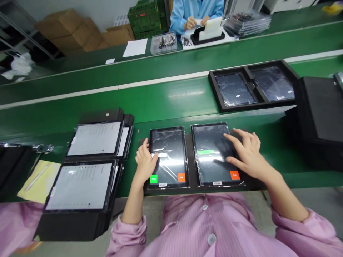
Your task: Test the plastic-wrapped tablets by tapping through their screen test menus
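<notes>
I have one view only, from the camera on my head, looking forward and steeply down across the green counter [171,100]. It sits close above the near edge, my own chest filling the bottom, the far side shrinking toward the top.

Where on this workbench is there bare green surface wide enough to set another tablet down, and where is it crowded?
Free: the green belt between the two tablets under the hands and the white stripe, left of the black tray. Crowded: the near edge, where the left hand and right hand rest on tablets, with stacked tablets to their left.
</notes>
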`<action>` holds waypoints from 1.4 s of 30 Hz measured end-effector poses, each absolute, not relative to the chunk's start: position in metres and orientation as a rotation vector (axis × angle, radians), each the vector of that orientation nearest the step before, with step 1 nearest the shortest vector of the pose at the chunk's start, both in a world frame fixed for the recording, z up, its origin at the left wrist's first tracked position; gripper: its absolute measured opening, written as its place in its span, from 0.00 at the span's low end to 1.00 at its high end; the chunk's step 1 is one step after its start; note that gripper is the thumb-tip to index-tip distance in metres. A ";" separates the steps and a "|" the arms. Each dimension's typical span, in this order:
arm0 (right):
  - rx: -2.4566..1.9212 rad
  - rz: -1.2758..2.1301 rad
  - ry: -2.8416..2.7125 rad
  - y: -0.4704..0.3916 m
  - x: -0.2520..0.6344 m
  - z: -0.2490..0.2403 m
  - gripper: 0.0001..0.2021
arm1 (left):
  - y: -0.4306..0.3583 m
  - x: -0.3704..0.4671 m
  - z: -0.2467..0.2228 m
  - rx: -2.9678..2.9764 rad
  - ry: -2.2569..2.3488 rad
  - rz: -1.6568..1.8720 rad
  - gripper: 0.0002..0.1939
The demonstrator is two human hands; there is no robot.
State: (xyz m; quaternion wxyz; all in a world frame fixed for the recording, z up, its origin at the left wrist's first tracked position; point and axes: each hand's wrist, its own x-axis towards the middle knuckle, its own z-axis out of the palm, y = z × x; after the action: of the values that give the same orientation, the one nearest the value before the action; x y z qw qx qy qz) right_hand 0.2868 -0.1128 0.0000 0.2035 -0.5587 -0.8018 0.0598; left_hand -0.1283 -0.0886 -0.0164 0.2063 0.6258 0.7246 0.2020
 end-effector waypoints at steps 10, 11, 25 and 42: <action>-1.467 1.112 -1.758 0.027 0.298 -0.027 0.35 | 0.035 -0.099 0.027 2.201 1.454 0.129 0.25; -1.463 1.215 -1.694 0.033 0.293 -0.028 0.35 | 0.046 -0.086 0.028 2.216 1.399 0.095 0.24; -1.439 1.295 -1.828 0.037 0.281 -0.025 0.27 | 0.053 -0.065 0.041 2.321 1.299 -0.136 0.20; -1.318 1.514 -1.697 0.048 0.286 -0.029 0.25 | 0.057 -0.066 0.045 2.182 1.327 -0.318 0.28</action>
State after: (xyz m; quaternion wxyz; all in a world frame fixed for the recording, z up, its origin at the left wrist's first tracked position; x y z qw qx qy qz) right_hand 0.2856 0.0477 -0.0290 0.2537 -0.4850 -0.6246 0.5571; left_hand -0.0662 0.0571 0.0449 0.2802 0.8139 0.4950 -0.1186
